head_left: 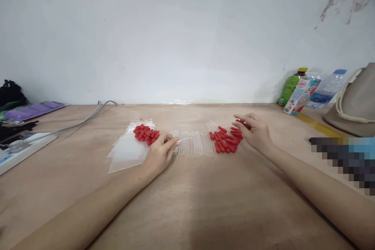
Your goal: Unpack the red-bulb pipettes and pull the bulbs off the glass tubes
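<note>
My left hand (160, 149) rests on the wooden table (187, 203) with its fingers pinched on a clear glass tube (185, 139) at the left end of a row of clear tubes (195, 144). A pile of loose red rubber bulbs (145, 133) lies just behind that hand, on clear plastic bags (125, 150). My right hand (254, 131) hovers over the right side of a heap of droppers with red bulbs (226, 139), fingers curled on one red bulb (243, 123).
Several drink bottles (304, 90) stand at the back right by the wall, beside a beige bag (356, 103). A grey cable (82, 122), a white power strip (20, 149) and purple items (32, 110) lie at the left.
</note>
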The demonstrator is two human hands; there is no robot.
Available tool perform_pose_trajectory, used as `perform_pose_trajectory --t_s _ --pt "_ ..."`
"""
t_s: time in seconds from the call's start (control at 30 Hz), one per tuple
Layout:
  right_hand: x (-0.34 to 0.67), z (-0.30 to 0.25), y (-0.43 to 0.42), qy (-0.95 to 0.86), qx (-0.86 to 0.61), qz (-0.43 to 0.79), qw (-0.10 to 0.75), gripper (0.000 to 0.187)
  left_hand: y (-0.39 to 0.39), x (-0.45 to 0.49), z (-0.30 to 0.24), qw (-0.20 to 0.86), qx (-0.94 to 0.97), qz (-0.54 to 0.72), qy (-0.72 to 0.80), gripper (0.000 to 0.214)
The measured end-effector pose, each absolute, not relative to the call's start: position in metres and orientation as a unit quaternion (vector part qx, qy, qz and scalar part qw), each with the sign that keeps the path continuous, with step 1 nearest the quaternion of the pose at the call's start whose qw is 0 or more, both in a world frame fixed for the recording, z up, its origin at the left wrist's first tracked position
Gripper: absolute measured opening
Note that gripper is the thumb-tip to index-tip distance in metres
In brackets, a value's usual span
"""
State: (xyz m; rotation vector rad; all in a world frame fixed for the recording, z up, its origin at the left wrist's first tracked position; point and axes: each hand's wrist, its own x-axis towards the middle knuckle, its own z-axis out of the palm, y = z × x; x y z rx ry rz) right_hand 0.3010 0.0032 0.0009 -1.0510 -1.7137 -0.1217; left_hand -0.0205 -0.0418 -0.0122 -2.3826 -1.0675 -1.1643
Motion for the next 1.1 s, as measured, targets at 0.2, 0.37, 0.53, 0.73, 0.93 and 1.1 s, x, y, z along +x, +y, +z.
perform_pose_trajectory --t_s 0.2,0.37,0.53,0.73,0.93,1.1 --pt "0.333 -0.011 0.032 -0.594 -0.575 0.112 0.551 0.031 -0.034 -0.018 -0.003 0.138 -0.81 -0.414 -0.392 0.032" --pt "0.342 -0.018 0.039 -0.562 -0.586 0.194 0.551 0.023 -0.03 -0.008 -0.002 0.143 -0.817 -0.421 -0.368 0.022" --pt "0.337 -0.02 0.038 -0.569 -0.565 0.235 0.55 0.024 -0.03 -0.003 -0.007 0.18 -0.83 -0.39 -0.356 0.02" --pt "0.333 -0.022 0.037 -0.61 -0.577 0.197 0.506 0.027 -0.037 -0.002 -0.008 0.174 -0.851 -0.362 -0.337 0.022" --pt "0.337 -0.03 0.04 -0.654 -0.6 0.155 0.433 0.029 -0.044 0.0 -0.006 0.159 -0.868 -0.351 -0.313 0.027" --pt "0.34 -0.03 0.04 -0.651 -0.627 0.092 0.417 0.031 -0.046 -0.004 -0.007 0.185 -0.859 -0.345 -0.331 0.024"
